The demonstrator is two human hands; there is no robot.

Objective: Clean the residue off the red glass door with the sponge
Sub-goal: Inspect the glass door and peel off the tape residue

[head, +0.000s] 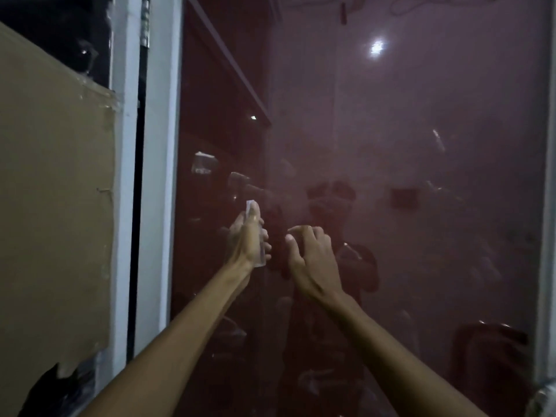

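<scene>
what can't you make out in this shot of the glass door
- Sponge: none visible in the head view; the right hand has curled fingers, and its palm side faces away.
- Object in the left hand: small and clear, mostly covered by the fingers; looks like a spray bottle, not certain.
- Residue on the door: dim light and reflections blur it into a haze.
- Door bottom: cut off by the frame edge.
- Cardboard: covers what lies behind it.

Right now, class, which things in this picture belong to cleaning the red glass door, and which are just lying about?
Belong to the job:
- red glass door, hazy
- small clear bottle, gripped by the left hand
- right hand, fingers curled near the glass; no sponge is visible

Just there:
- cardboard sheet, taped up at left
- white frame
</scene>
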